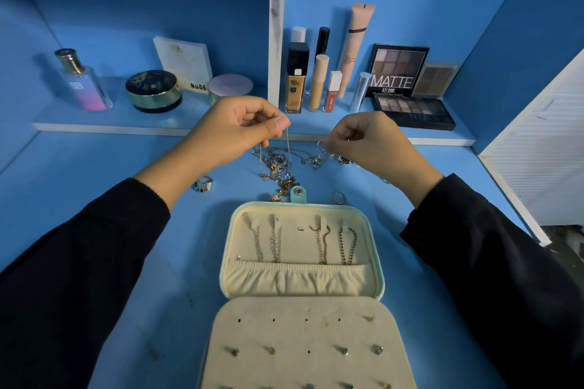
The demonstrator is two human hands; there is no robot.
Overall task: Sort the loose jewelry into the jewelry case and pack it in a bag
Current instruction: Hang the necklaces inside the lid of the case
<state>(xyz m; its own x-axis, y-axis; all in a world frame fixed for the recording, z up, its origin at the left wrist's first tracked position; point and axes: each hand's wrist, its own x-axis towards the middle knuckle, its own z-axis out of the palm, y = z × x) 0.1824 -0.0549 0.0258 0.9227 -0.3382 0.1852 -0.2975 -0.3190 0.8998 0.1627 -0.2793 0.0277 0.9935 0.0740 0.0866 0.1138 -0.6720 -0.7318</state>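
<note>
1 thin chain [288,148], pinched by left hand [240,123]

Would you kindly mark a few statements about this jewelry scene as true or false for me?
1. The jewelry case lies open. True.
2. The left hand pinches a thin chain. True.
3. A ring lies on the table left of the loose pile. True.
4. Every hook in the case carries a chain. False: the middle hook is bare.
5. The right hand lies flat on the table. False: it is raised, pinching silver jewelry.
</note>
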